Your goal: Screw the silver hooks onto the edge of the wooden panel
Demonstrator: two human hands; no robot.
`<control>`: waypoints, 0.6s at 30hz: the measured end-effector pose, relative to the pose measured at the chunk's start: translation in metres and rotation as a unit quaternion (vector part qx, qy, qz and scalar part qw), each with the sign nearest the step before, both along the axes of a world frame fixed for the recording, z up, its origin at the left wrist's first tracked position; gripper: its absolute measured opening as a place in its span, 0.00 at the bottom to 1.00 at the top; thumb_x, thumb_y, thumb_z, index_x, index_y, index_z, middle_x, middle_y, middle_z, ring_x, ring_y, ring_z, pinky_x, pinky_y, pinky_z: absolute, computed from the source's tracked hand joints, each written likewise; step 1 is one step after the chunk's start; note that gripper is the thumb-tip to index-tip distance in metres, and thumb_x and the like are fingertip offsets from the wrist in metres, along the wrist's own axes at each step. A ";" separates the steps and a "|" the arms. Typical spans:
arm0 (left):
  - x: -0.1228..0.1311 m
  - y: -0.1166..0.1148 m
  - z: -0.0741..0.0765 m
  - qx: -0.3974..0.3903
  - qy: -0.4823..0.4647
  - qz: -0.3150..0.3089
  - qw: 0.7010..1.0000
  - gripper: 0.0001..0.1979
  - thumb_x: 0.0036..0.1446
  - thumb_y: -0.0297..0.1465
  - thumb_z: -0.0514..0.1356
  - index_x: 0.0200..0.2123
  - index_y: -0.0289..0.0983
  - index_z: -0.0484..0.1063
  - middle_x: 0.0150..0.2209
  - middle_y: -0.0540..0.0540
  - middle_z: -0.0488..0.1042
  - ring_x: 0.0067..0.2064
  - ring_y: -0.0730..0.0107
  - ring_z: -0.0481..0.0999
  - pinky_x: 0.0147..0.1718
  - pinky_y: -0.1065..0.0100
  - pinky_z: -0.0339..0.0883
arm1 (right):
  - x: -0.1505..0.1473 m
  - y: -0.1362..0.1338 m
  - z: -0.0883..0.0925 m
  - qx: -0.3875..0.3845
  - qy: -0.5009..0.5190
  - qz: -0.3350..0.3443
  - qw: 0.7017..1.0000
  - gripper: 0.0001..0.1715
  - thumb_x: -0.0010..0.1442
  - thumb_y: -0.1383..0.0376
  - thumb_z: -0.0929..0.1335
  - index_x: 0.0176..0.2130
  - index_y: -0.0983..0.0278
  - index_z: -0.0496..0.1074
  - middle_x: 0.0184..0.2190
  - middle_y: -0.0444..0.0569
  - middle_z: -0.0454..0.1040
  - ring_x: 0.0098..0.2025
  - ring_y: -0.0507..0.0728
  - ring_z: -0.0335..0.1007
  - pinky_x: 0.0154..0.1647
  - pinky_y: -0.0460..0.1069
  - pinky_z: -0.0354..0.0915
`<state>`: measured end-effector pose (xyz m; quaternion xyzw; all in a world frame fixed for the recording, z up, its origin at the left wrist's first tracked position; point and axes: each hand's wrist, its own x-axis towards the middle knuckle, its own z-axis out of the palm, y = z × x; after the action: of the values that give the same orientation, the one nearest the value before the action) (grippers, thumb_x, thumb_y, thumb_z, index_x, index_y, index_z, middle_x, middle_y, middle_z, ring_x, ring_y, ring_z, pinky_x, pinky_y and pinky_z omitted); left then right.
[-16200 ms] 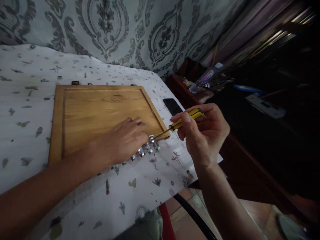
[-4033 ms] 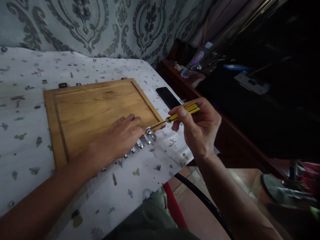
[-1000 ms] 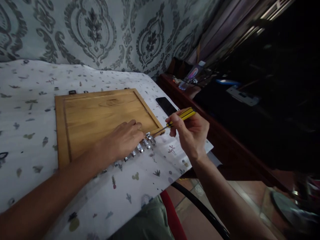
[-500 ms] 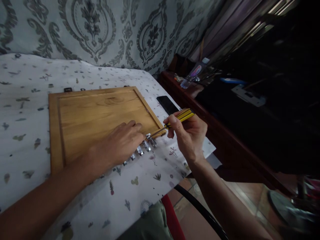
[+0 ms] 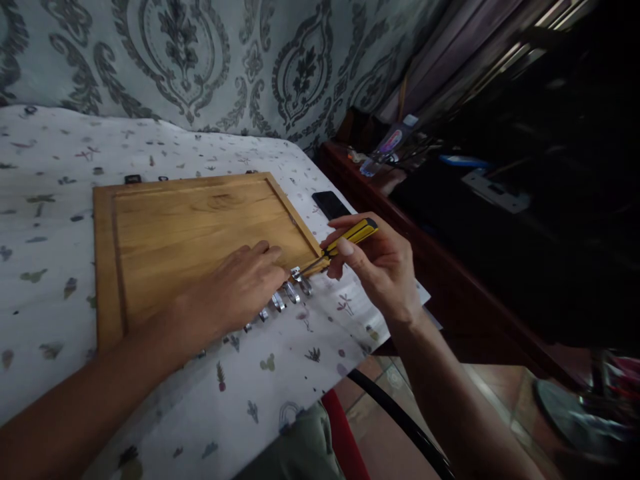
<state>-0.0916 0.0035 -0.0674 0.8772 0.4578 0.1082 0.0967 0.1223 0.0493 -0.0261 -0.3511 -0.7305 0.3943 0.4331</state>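
Observation:
A framed wooden panel (image 5: pixel 200 220) lies flat on the patterned cloth. Along its near edge sits a row of curved silver metal hooks (image 5: pixel 291 291). My left hand (image 5: pixel 245 280) rests over that edge with its fingers bent and closed beside the last hooks. Its thumb and fingertips are hidden, so what it pinches does not show. My right hand (image 5: pixel 383 267) grips a yellow and black screwdriver (image 5: pixel 357 233), slanted down to the left. The screwdriver's shaft reaches the hook nearest the panel's right corner; whether the tip sits in a screw is too small to tell.
A black phone (image 5: pixel 330 205) lies beyond the panel's right corner. On the dark red wooden ledge (image 5: pixel 345 170) stands a clear bottle (image 5: pixel 390 147). A metal plate (image 5: pixel 495 191) and a blue object (image 5: pixel 465 161) lie on dark material at right. The cloth's edge (image 5: pixel 360 367) runs close below my hands.
My right hand has turned, and the screwdriver's handle has shifted slightly left and down. My left hand stays over the panel's edge. The whole view has drifted slightly.

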 end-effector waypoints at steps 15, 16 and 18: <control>-0.002 0.004 -0.003 -0.018 -0.004 -0.013 1.000 0.10 0.69 0.28 0.55 0.40 0.38 0.77 0.45 0.42 0.73 0.48 0.58 0.69 0.43 0.58 0.62 | -0.002 0.001 -0.004 -0.025 0.042 -0.034 0.998 0.23 0.49 0.50 0.82 0.31 0.62 0.75 0.23 0.39 0.75 0.16 0.47 0.65 0.14 0.43 0.62; -0.001 0.004 -0.002 -0.019 -0.003 -0.011 1.000 0.10 0.70 0.28 0.55 0.40 0.38 0.77 0.45 0.42 0.73 0.48 0.58 0.69 0.43 0.58 0.62 | -0.001 0.002 -0.003 -0.039 0.050 -0.021 0.998 0.23 0.50 0.51 0.82 0.33 0.62 0.75 0.24 0.39 0.75 0.16 0.47 0.66 0.15 0.43 0.63; -0.001 0.004 -0.002 -0.018 -0.004 -0.009 1.000 0.11 0.70 0.29 0.54 0.41 0.38 0.77 0.45 0.42 0.73 0.48 0.58 0.69 0.44 0.59 0.63 | 0.004 0.004 -0.003 -0.067 0.061 0.010 0.996 0.23 0.51 0.53 0.81 0.39 0.62 0.76 0.27 0.41 0.79 0.18 0.47 0.69 0.18 0.44 0.67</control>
<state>-0.0925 0.0073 -0.0692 0.8790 0.4512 0.1025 0.1151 0.1258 0.0536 -0.0294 -0.3472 -0.6780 0.4671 0.4489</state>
